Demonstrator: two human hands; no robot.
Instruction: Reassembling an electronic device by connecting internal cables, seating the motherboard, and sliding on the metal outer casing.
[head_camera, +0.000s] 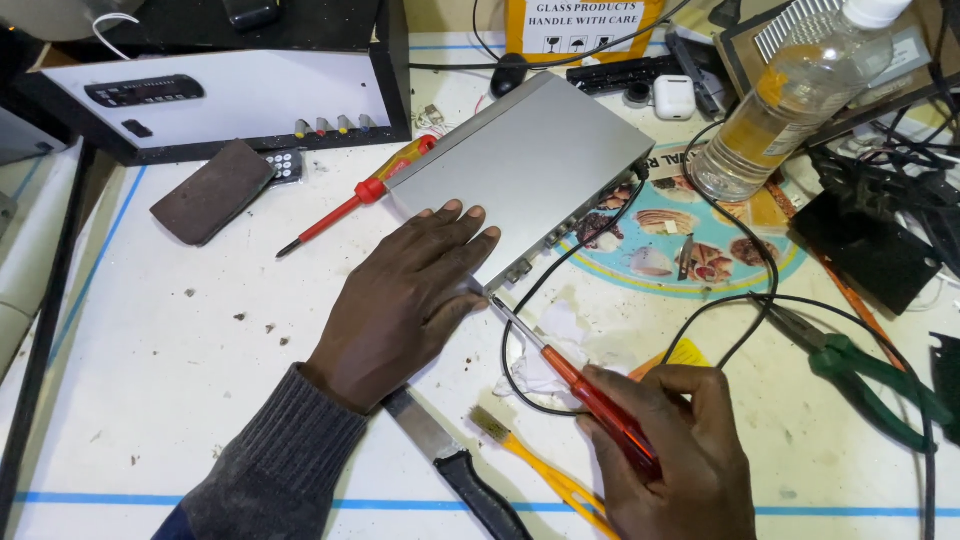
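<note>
A flat grey metal box (530, 160) lies tilted on the white table (150, 350). My left hand (405, 300) rests palm down on its near corner, fingers spread. My right hand (680, 450) grips a red-handled screwdriver (600, 405), whose metal tip touches the box's near edge beside a row of connectors. A second red and yellow screwdriver (355, 200) lies loose to the left of the box.
A knife (455, 465) and a yellow brush (530, 460) lie near my wrists. Green-handled pliers (860, 370), black cables (740, 250) and a plastic bottle (790, 95) occupy the right. A white-faced black device (230, 100) and dark pad (212, 190) sit at the back left.
</note>
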